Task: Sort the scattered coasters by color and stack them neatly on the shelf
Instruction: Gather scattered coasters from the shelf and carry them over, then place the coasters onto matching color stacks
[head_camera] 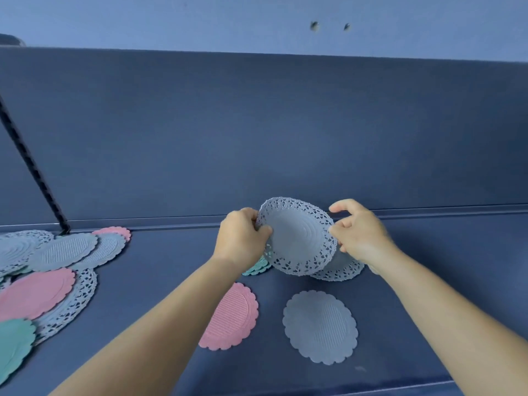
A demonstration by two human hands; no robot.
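Note:
My left hand [242, 238] grips the left rim of a grey-blue lace-edged coaster [298, 238], tilted up above the dark blue shelf [160, 270]. My right hand [358, 234] pinches its right rim with thumb and fingers. Under it lie another grey lace coaster [340, 268] and a teal scalloped coaster [257, 268], mostly hidden. Nearer me lie a pink scalloped coaster [233, 317] and a grey scalloped coaster [321, 327], flat and apart.
A loose pile of grey, pink and teal coasters [54, 270] covers the shelf's left end. A black ribbed rod [31, 164] slants down to the shelf there. The shelf's back wall [257, 132] rises right behind my hands.

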